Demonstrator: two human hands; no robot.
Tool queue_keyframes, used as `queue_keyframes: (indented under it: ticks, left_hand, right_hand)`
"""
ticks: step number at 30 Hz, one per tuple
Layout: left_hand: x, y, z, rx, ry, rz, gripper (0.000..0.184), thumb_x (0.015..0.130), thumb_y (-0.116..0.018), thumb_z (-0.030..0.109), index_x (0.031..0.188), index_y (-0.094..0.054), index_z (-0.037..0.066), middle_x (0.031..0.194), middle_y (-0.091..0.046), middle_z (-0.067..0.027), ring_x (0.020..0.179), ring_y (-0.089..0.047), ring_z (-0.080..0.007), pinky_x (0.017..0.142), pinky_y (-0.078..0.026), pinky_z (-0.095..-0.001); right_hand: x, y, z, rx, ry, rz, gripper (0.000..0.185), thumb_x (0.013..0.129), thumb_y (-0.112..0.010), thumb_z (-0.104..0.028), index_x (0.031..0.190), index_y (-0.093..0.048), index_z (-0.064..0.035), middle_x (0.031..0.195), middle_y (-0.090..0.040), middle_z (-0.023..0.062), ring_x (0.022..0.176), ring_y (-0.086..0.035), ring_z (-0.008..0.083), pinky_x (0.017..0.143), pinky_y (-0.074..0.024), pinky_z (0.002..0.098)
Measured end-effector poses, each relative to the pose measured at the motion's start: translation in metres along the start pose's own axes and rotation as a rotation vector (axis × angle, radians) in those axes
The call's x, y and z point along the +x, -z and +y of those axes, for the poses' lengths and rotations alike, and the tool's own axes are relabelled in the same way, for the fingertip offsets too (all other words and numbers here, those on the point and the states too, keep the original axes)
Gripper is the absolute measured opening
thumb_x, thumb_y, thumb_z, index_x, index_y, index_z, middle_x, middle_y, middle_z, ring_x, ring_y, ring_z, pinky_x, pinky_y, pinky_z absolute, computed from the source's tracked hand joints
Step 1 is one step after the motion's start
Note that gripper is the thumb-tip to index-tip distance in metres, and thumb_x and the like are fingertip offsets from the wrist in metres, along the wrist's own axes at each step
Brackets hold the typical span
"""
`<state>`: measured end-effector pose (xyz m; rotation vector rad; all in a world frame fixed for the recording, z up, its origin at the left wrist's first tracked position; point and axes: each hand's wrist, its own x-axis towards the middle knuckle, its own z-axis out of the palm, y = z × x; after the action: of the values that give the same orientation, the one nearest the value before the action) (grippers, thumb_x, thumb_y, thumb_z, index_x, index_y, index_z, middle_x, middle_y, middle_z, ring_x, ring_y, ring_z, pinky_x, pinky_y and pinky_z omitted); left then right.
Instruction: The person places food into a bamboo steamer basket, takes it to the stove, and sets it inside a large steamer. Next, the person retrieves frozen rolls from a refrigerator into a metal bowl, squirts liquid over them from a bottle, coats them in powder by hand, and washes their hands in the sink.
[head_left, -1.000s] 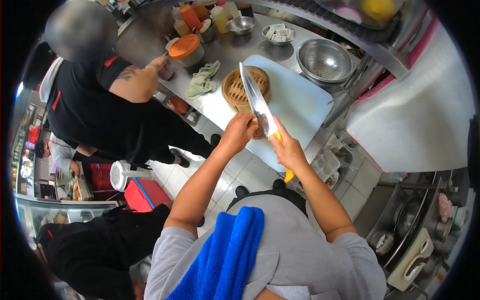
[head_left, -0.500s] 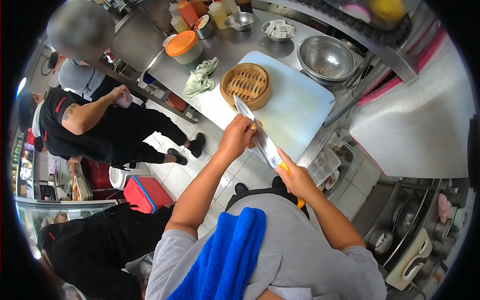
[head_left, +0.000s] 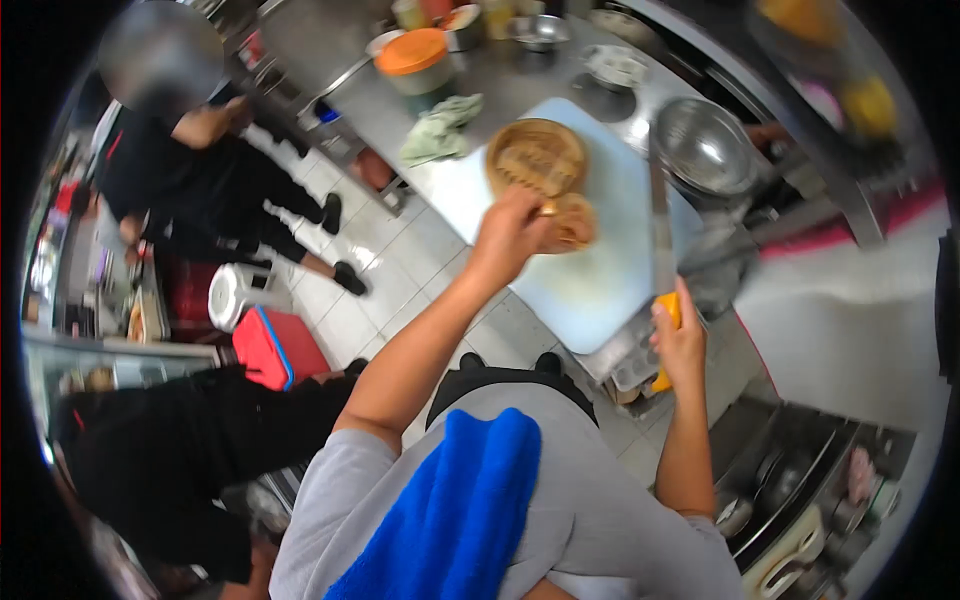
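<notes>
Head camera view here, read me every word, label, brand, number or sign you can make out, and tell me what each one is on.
No text can be read in this view.
Knife: blurred, no legible marking.
Red marks on the black shirts: too small and blurred to read.
Bottles at the top: too blurred to read.
White appliance on the floor: nothing legible.
</notes>
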<state>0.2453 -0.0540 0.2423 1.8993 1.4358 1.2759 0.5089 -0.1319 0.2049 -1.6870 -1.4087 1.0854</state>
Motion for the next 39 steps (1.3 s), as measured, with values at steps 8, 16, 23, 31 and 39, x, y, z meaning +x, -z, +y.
queue_keyframes:
  ticks: [8,16,23,31,39]
  left_hand:
    - [-0.033,-0.033,-0.06,0.018,-0.043,0.067,0.018,0.068,-0.061,0.007,0.085,-0.058,0.005,0.088,-0.053,-0.0111,0.086,-0.052,-0.0301,0.072,-0.045,-0.0378]
    - [-0.126,0.062,-0.204,-0.416,0.385,0.094,0.01,0.076,-0.059,0.016,0.08,-0.06,0.007,0.081,-0.056,-0.0098,0.074,-0.056,-0.0271,0.067,-0.046,-0.0354]
    - [-0.088,0.079,-0.395,-0.227,0.771,-0.096,0.015,0.077,-0.058,0.023,0.08,-0.06,0.009,0.088,-0.058,-0.0132,0.08,-0.058,-0.031,0.068,-0.046,-0.0395]
    - [0.009,-0.037,-0.477,0.075,0.691,-0.24,0.032,0.075,-0.059,0.016,0.102,-0.055,0.0,0.104,-0.056,-0.0194,0.093,-0.057,-0.0349,0.078,-0.048,-0.0393]
    - [-0.008,-0.077,-0.486,0.072,0.448,-0.206,0.037,0.075,-0.059,0.015,0.105,-0.05,-0.004,0.095,-0.059,-0.016,0.085,-0.06,-0.029,0.073,-0.05,-0.0348]
  right_hand:
    - [0.083,-0.062,0.034,-0.647,0.452,0.125,0.044,0.082,-0.055,-0.014,0.124,-0.044,-0.0043,0.112,-0.048,0.0228,0.104,-0.047,0.0373,0.089,-0.0382,0.0404]
    - [0.076,-0.082,0.019,-0.604,0.282,0.041,0.033,0.088,-0.037,-0.01,0.116,-0.047,0.0034,0.114,-0.05,0.0174,0.106,-0.047,0.0314,0.095,-0.0318,0.0345]
    - [0.077,-0.1,0.004,-0.58,0.141,0.136,0.035,0.091,-0.04,-0.018,0.118,-0.046,0.0031,0.108,-0.055,0.0132,0.095,-0.052,0.0221,0.083,-0.0399,0.0313]
    - [0.042,-0.12,0.011,-0.464,-0.052,0.416,0.029,0.092,-0.041,-0.014,0.113,-0.047,0.0047,0.106,-0.053,0.0112,0.094,-0.051,0.0188,0.084,-0.0391,0.0276]
    - [0.05,-0.135,-0.024,-0.632,0.053,0.383,0.031,0.083,-0.036,0.0,0.109,-0.053,0.0031,0.118,-0.049,0.0174,0.112,-0.045,0.0291,0.096,-0.0321,0.0347]
